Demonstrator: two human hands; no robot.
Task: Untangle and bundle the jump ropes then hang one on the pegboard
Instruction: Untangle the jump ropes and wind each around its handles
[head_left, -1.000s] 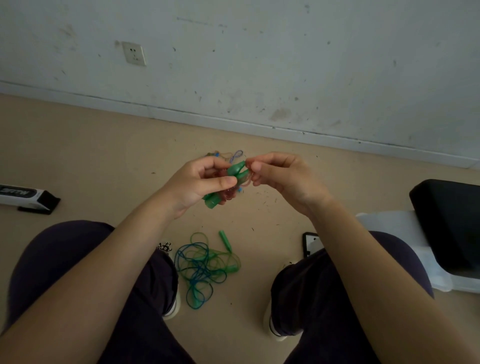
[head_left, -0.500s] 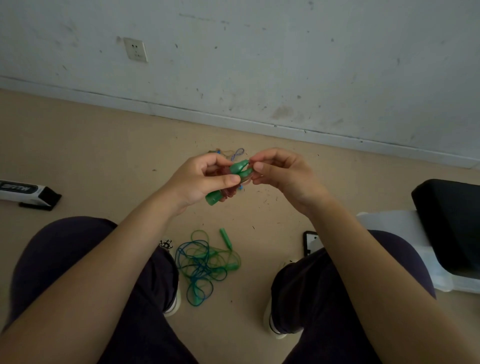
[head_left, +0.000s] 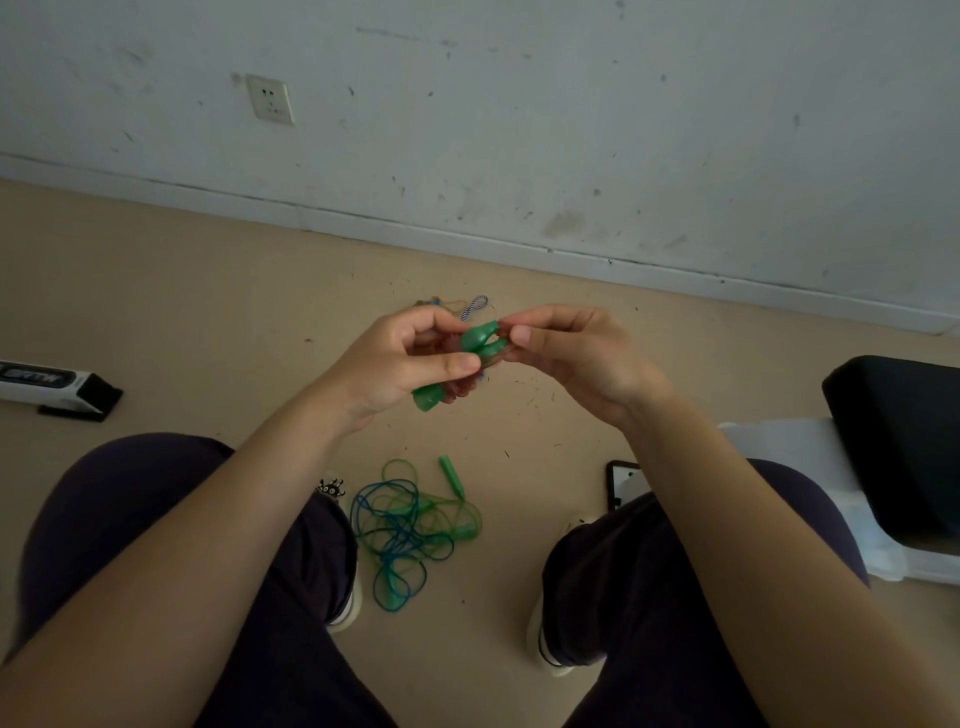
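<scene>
Two green jump-rope handles (head_left: 475, 347) lie side by side in my left hand (head_left: 400, 364), whose thumb and fingers curl round them above the floor. My right hand (head_left: 566, 351) pinches the handles' far ends with its fingertips. A reddish bit of rope shows between my left fingers. On the floor between my feet lies a tangle of green and blue rope (head_left: 408, 525) with a loose green handle (head_left: 452, 475). Beyond my hands a blue-and-white twisted rope loop (head_left: 475, 305) lies on the floor, mostly hidden. No pegboard is in view.
A white wall with a socket (head_left: 270, 98) runs along the back. A white and black box (head_left: 52, 387) lies at the left. A black cushion (head_left: 898, 441) on white plastic sits at the right. A phone (head_left: 621, 483) lies by my right knee.
Both hands have kept their hold on the green handles and barely shifted. The head camera tilted slightly, so the scene sits a little lower in the frame.
</scene>
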